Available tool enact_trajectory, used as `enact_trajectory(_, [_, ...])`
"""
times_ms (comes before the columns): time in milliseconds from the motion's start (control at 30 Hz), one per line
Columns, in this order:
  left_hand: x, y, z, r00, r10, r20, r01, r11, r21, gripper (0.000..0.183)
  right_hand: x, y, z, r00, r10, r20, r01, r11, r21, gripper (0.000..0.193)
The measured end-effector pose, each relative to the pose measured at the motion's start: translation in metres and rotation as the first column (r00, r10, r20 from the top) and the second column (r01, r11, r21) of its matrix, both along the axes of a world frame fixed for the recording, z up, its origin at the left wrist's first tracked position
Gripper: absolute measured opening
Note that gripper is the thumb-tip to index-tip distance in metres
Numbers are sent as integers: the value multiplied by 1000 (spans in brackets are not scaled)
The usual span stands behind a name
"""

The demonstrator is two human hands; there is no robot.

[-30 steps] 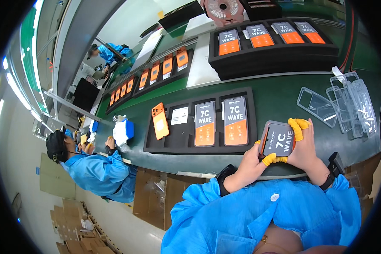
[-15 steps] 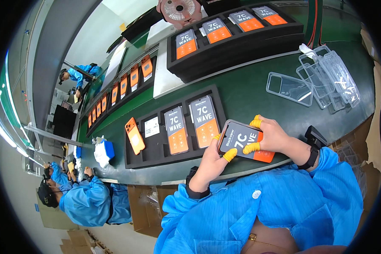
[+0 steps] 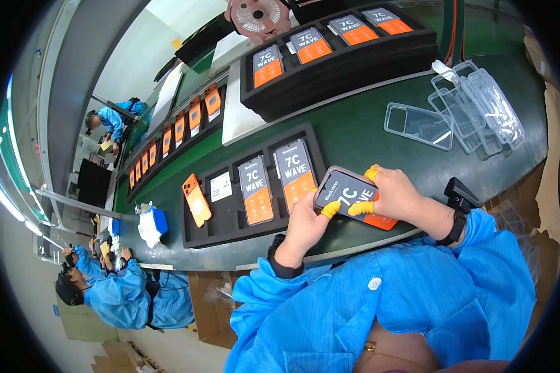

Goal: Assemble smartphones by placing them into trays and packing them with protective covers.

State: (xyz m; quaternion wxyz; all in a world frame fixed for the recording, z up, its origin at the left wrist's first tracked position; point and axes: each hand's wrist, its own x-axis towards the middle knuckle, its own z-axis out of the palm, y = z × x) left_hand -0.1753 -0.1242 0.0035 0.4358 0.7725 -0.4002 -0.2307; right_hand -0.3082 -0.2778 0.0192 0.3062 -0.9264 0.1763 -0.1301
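Between both hands, over the front edge of the green table, is a smartphone [image 3: 347,188] with a grey and orange screen film. A pale, see-through rim shows around its left end, perhaps a clear case. My left hand [image 3: 305,227] grips that end, its thumb on the face. My right hand [image 3: 397,194] is closed around the other end, fingers over the far edge. Yellow finger cots cover several fingertips. Left of the hands, a black foam tray [image 3: 224,230] holds two face-up phones [image 3: 255,191] and an orange phone [image 3: 196,202] lying back up.
Clear phone cases [image 3: 493,115] are heaped at the right, with one single case [image 3: 419,127] beside them. A raised black foam tray stack [image 3: 348,78] with phones stands behind. Farther left are another phone tray [image 3: 175,138], a blue box [image 3: 159,219] and co-workers in blue [image 3: 127,292].
My hands and the phone appear slightly farther left, and the whole scene has shifted a little left too. The right thumb lies flatter along the phone's face. Both hands keep their hold.
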Motion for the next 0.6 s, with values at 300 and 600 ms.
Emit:
enact_trajectory(300, [-52, 7, 6, 833, -547, -83, 543, 837, -65, 49, -3, 1, 7, 915, 154, 372, -400, 460, 793, 42])
enact_trajectory(600, [-36, 18, 5, 934, -289, 212, 311, 948, -75, 29, 10, 23, -3, 811, 6, 585, -502, 519, 692, 37])
